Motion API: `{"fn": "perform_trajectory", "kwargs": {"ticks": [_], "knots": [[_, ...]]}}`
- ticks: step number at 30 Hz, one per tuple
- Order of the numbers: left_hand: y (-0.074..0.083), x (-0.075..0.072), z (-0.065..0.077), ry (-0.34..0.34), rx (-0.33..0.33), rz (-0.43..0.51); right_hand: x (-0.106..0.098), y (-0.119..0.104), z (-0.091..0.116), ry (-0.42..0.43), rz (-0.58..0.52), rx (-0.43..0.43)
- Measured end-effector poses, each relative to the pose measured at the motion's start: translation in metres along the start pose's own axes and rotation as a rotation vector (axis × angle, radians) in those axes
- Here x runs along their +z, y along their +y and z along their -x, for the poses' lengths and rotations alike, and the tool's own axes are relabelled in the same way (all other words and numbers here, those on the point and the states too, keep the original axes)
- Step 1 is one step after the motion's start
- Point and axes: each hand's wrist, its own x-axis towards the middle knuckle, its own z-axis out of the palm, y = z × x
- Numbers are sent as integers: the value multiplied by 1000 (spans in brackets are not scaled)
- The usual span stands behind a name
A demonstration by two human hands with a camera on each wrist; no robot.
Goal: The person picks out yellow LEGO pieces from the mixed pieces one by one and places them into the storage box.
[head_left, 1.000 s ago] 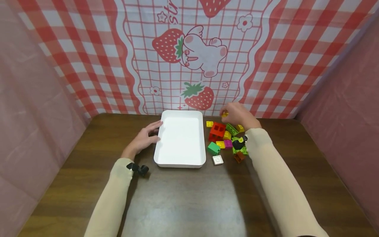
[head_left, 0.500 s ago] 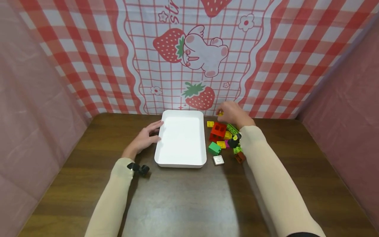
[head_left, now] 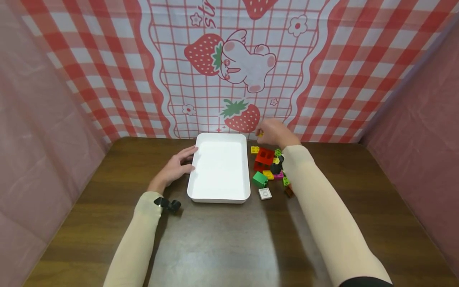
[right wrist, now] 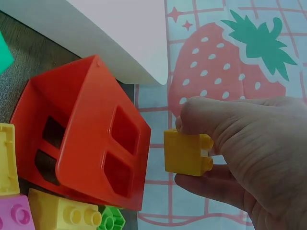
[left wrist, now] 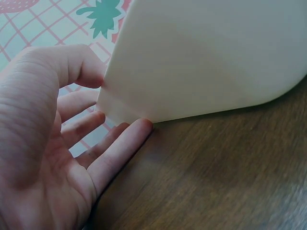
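Observation:
A white tray [head_left: 219,171] lies on the table, and my left hand [head_left: 175,166] rests against its left side. In the left wrist view, the fingertips [left wrist: 142,125] touch the tray's outer wall [left wrist: 201,62], with the fingers spread and only relaxed. My right hand [head_left: 275,132] is raised beyond the tray's far right corner, near the back cloth. Between thumb and fingers it pinches a yellow toy building brick [right wrist: 183,153], its studs facing the palm. Just left of that hand in the right wrist view sits a red roof-shaped block [right wrist: 96,129] with window openings.
Right of the tray lie a small yellow brick [head_left: 255,150], a green brick [head_left: 260,179], a white square piece [head_left: 265,194], a magenta brick [head_left: 278,175] and a brown piece [head_left: 289,191]. The right forearm partly covers the pile. A strawberry-print cloth [head_left: 229,111] hangs behind the table.
My right hand has moved left toward the tray's far right corner, carrying the yellow brick. The left hand and the tray have stayed in place.

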Motion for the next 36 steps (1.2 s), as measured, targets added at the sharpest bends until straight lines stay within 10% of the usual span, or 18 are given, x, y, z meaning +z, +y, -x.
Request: {"fn": "perform_trajectory", "kwargs": {"ticks": [36], "knots": [[0, 1, -1, 11, 62, -19, 4, -66, -23, -20, 14, -81]]}}
